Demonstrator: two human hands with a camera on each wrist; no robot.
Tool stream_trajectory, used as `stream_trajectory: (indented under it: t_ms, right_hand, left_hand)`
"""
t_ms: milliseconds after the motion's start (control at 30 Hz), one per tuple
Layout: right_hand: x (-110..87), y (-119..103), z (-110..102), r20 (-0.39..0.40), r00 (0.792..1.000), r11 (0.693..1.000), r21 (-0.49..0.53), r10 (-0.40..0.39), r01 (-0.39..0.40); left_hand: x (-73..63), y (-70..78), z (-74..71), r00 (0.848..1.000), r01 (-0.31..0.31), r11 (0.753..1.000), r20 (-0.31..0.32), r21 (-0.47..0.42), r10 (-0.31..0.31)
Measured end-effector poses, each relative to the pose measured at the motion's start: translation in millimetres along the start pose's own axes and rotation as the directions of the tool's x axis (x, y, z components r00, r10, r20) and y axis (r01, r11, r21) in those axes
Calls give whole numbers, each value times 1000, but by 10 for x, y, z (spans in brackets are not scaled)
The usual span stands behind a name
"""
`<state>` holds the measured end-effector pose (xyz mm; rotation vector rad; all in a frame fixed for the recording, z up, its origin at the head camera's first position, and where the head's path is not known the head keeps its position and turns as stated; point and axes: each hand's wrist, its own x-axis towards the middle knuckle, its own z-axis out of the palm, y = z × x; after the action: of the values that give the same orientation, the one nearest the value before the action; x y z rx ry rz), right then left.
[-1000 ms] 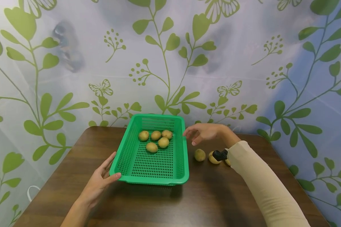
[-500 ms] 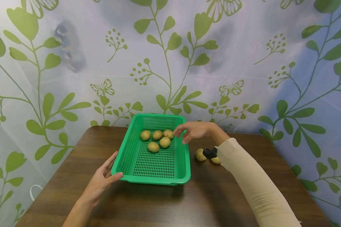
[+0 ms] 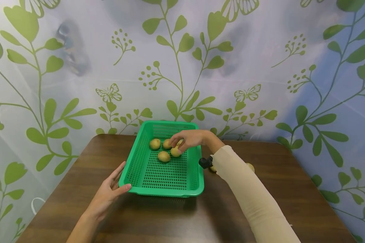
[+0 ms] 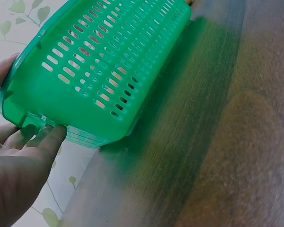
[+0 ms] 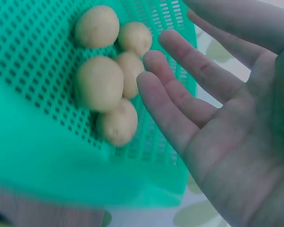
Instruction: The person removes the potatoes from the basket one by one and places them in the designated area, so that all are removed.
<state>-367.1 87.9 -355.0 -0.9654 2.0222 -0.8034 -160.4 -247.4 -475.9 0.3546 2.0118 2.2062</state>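
Note:
A green perforated plastic basket (image 3: pixel 162 191) stands on the table with several potatoes (image 3: pixel 164 156) toward its far end. My left hand (image 3: pixel 107 194) grips the basket's near left corner, thumb over the rim. In the left wrist view its fingers (image 4: pixel 52 142) lie against the outside of the basket wall (image 4: pixel 42 97). My right hand (image 3: pixel 191 137) reaches across the basket's right rim and hovers over the potatoes. Its fingers (image 5: pixel 165 101) are relaxed and hold nothing, beside the grouped potatoes (image 5: pixel 100 84) in the right wrist view. In the head view it covers part of the group.
To the right of the basket, more potatoes (image 3: pixel 250 166) lie on the brown wooden table (image 3: pixel 292 189), partly hidden behind my right sleeve (image 3: pixel 246 192). A black wrist camera (image 3: pixel 205 162) hangs below my right wrist. Behind the table hangs a leaf-patterned curtain (image 3: pixel 200 67).
My right hand has moved left, from beside the basket's right rim to above the potatoes inside. The left hand keeps its grip on the corner; the basket stays put.

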Motion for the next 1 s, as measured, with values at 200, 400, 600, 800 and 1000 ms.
stream_trajectory:
  t_ms: [200,400,600,800,1000]
  right_hand:
    - [266,-51,70,-17,1000,1000,-28,-14,13]
    - [505,-39,136,-57,998,999,-36,-27,25]
    - [683,70,238,-110,993,999,-32,-40,36]
    - [758,196,335,-126,992,992,-120,13,-29]
    - [828,258,410,-182,982,927,-360,42,-107]
  left_hand:
    - [-18,48,-17,1000,4,999,-23,46,-3]
    - [0,57,-35,1000,1,999,-12,52,0]
    - [23,5,-23,1000,5,999,-12,45,-5]
    - [33,-43,-15,1000,4,1000,-6,20,-4]
    - [19,-53,-19,1000,-2,1000,-11,6,2]
